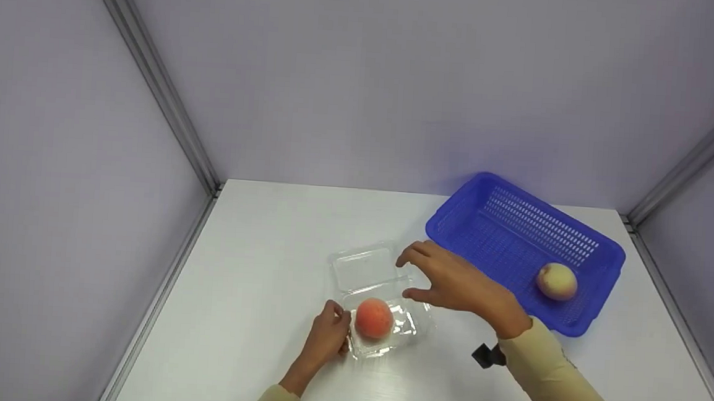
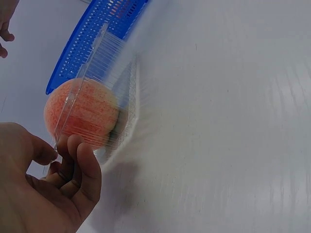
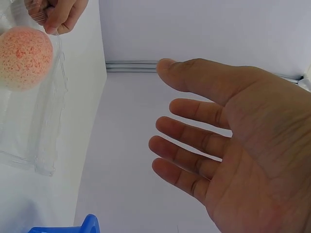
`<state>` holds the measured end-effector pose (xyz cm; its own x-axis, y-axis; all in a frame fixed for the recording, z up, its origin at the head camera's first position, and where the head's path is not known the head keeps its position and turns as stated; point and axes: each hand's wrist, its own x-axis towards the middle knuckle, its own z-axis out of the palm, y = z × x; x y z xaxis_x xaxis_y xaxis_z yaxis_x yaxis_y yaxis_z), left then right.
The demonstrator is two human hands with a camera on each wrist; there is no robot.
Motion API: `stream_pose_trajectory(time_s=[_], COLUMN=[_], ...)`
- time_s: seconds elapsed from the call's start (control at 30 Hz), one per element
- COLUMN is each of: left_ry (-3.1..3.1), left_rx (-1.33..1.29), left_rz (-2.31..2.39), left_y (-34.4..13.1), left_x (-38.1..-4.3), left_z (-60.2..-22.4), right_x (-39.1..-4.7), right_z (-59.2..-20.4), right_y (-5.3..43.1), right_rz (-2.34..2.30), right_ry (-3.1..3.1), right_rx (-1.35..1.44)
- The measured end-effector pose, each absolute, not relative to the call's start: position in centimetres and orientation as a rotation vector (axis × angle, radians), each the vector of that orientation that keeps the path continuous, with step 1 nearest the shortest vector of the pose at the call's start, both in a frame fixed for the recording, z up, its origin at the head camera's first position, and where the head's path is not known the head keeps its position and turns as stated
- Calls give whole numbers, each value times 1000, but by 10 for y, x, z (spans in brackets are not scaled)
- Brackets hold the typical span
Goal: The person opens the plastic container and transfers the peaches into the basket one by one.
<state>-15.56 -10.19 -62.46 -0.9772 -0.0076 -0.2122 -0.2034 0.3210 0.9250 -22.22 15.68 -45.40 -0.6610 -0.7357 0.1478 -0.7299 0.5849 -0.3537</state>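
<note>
A clear plastic clamshell box (image 1: pixel 362 269) lies on the white table with its lid folded back. One orange-pink peach (image 1: pixel 374 319) sits in the left part of its base. My left hand (image 1: pixel 328 333) pinches the box's left rim between thumb and fingers, as the left wrist view shows at the rim (image 2: pixel 60 116). Above the right side of the box hovers my right hand (image 1: pixel 451 279), fingers apart and slightly bent, holding nothing. In the right wrist view its palm (image 3: pixel 257 160) faces the camera, away from the peach.
A blue perforated plastic basket (image 1: pixel 455 222) stands at the back right, close to the box. Inside it, toward its right end, lies a pale yellowish peach (image 1: pixel 556 281). Grey wall panels (image 1: pixel 364 89) enclose the table at the back and both sides.
</note>
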Motion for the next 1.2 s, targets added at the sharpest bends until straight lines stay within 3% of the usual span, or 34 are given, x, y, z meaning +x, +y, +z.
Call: stream_pose_trajectory(time_s=[1.2], left_ry=[2409], left_rx=[-192], left_rz=[1729], left_y=[-104], left_x=[-156], left_z=[-624], right_x=[-214], right_z=[-485], right_y=[131], right_rz=[-553], right_ry=[2658], right_rx=[-1420])
